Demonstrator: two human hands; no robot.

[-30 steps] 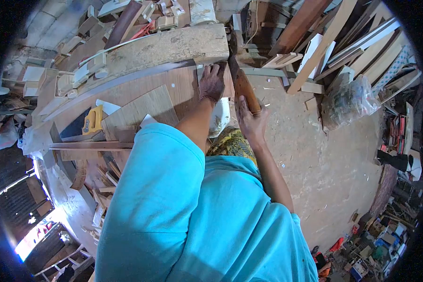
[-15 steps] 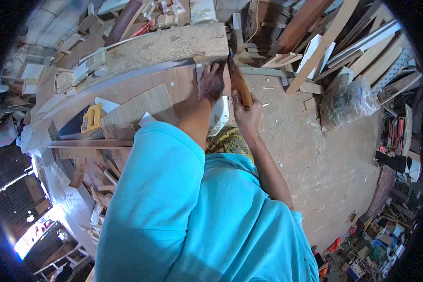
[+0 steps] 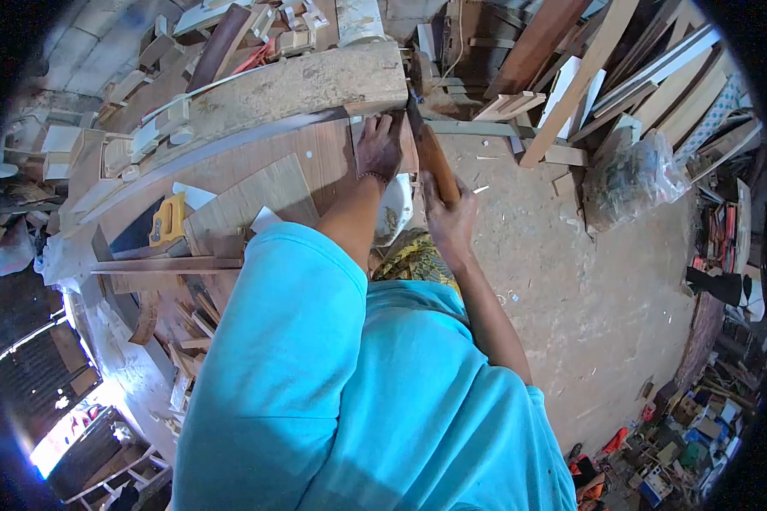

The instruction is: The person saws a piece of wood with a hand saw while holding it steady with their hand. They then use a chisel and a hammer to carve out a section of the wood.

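My left hand (image 3: 378, 153) is at the right end of the workbench, its fingers bent over a piece of wood (image 3: 409, 155) against the edge of a thick, worn plank (image 3: 307, 81). How far the fingers wrap round it is hidden. My right hand (image 3: 452, 215) is closed around the lower end of a long wooden-handled tool (image 3: 435, 160). Its narrow dark blade points away from me, just right of the wood and close to the plank's end. I cannot make out its exact kind. A white object (image 3: 394, 213) shows below my left wrist.
A yellow-handled saw (image 3: 169, 220) lies left on the bench beside a flat board (image 3: 251, 200). Wooden offcuts cover the back of the bench. Planks (image 3: 579, 81) lean at the upper right near a clear plastic bag (image 3: 635, 183). Bare floor (image 3: 588, 298) stretches along my right.
The view has shifted slightly. My right hand and the wooden-handled tool have come a little towards me. My left hand stays at the same piece of wood.
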